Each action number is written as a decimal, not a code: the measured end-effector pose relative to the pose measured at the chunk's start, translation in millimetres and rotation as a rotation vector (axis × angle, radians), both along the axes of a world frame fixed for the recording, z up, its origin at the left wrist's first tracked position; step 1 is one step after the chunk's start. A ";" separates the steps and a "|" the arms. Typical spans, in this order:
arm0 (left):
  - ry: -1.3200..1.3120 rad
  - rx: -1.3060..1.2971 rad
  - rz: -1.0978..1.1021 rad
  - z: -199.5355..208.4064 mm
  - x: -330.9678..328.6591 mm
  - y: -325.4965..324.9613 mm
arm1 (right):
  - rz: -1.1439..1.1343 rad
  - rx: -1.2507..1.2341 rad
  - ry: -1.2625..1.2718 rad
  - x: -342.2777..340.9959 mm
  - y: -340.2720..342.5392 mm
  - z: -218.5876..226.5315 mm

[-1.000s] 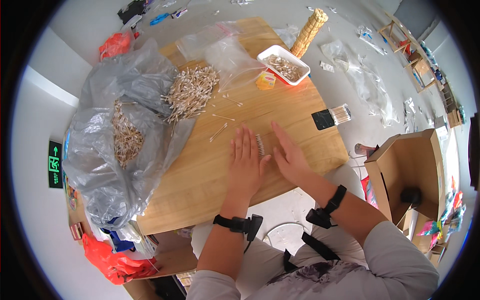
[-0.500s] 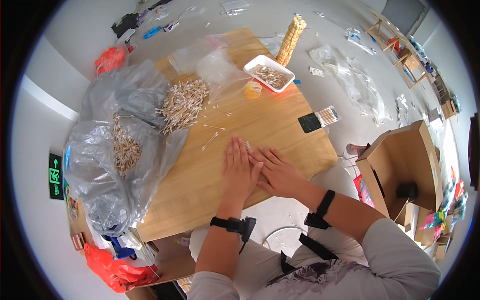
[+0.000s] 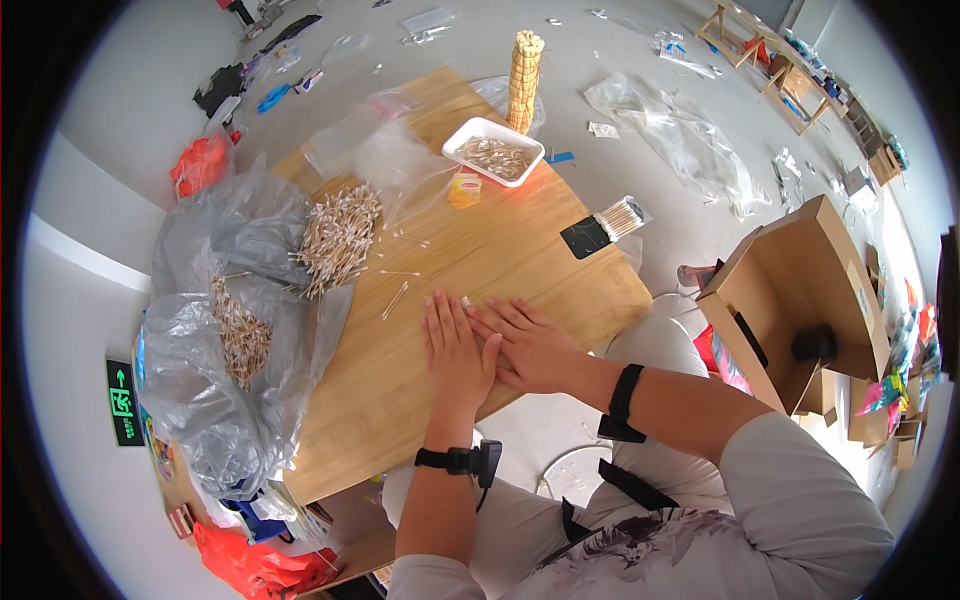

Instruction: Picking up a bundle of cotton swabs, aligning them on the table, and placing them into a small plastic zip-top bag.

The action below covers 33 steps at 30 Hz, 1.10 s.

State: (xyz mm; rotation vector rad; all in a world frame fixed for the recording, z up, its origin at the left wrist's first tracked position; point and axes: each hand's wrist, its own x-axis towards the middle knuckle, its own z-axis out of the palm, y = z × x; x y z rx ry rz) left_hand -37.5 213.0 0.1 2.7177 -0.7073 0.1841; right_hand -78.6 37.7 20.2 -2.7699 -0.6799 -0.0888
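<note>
Your left hand (image 3: pixel 455 350) lies palm-down, fingers straight; your right hand (image 3: pixel 532 345) is flat too, fingers slightly spread, tips against the left. No visible grip; can't tell what's pinned underneath. White-tipped cotton swabs (image 3: pixel 467 302) just show between the fingertips, on the wooden table (image 3: pixel 560 305). Risk: uneven pressure could roll or fan them out; drifting left could catch the loose swabs (image 3: pixel 396 300) nearby.

White wall (image 3: pixel 72 330), green sign (image 3: pixel 125 403); grey littered floor (image 3: pixel 580 58); wooden table (image 3: pixel 500 245).
</note>
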 end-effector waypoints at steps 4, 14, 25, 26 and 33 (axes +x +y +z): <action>0.010 0.021 -0.006 0.6 -2.9 -1.1 | -0.006 -0.017 -0.011 -1.0 -0.9 -3.6; 0.023 0.050 -0.013 5.2 -1.7 -1.2 | 0.007 0.030 -0.047 1.7 -2.7 -8.6; 0.039 0.116 -0.023 4.1 2.1 -33.1 | -0.812 1.667 -0.270 13.1 -150.2 -20.0; 0.039 0.119 -0.026 4.7 2.7 -44.5 | -0.994 1.792 -0.355 18.2 -180.5 -30.0; 0.051 0.104 -0.080 1.7 6.1 -126.7 | -1.382 2.361 0.512 54.7 -212.0 -32.9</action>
